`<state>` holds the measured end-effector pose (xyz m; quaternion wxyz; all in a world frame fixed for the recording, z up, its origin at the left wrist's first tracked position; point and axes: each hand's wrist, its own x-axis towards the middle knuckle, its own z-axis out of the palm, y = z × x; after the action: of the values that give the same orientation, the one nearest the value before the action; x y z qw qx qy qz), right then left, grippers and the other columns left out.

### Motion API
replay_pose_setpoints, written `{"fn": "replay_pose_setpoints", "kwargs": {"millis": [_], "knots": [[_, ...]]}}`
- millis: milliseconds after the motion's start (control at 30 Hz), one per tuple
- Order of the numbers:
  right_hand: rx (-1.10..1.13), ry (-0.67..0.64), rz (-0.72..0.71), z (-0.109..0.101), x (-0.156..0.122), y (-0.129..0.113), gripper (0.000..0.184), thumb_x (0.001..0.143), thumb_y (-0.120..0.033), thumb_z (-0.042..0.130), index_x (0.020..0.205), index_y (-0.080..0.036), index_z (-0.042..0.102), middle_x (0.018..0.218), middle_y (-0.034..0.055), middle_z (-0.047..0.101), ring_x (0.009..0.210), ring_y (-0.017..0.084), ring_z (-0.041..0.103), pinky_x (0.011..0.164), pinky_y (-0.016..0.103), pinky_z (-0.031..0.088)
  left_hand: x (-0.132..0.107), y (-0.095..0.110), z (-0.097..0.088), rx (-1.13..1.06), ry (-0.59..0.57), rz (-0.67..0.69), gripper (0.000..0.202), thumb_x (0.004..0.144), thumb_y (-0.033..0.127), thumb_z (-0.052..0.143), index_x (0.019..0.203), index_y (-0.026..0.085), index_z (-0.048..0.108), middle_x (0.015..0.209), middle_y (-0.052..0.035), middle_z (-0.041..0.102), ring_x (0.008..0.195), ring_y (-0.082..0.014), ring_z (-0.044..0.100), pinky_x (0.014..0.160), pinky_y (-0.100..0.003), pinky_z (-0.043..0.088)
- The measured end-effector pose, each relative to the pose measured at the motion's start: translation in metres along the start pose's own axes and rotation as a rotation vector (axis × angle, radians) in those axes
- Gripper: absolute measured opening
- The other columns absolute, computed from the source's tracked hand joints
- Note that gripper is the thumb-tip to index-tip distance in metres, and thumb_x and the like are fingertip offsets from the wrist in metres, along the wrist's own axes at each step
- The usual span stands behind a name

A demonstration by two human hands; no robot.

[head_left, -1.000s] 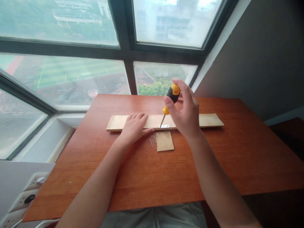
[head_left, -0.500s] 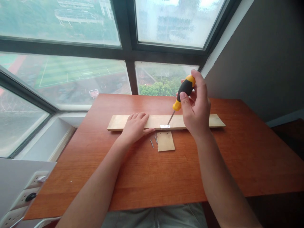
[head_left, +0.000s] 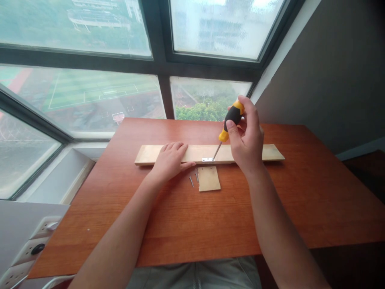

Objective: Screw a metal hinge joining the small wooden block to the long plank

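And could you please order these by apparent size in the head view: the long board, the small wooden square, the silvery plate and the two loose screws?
1. Long board
2. Small wooden square
3. Silvery plate
4. Two loose screws: they look alike, so unranked

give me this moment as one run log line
left hand: on board | right hand: holds screwdriver, tip at right end of plate | screws: two, left of panel, on table
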<state>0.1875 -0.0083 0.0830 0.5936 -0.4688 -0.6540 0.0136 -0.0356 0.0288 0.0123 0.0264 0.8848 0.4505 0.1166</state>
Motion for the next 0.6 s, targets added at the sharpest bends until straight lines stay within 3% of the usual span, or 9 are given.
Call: {"fn": "replay_pose_setpoints", "kwargs": {"millis": [600], "knots": [[-0.047, -0.002, -0.024, 0.0006, 0.0000, -0.0042, 0.048, 0.093, -0.029, 0.052, 0.140, -0.034, 0.042, 0.136, 0.0071, 0.054, 0.111, 0.024, 0.062, 0.080, 0.042, 0.060, -0.0001, -0.0001, -0.0011, 0.006, 0.007, 0.011, 0.059, 0.085, 0.063, 0.054, 0.125, 0.020, 0.053, 0.131, -0.0128, 0.057, 0.116, -0.0326, 0.052, 0.100, -0.042, 0.037]]}}
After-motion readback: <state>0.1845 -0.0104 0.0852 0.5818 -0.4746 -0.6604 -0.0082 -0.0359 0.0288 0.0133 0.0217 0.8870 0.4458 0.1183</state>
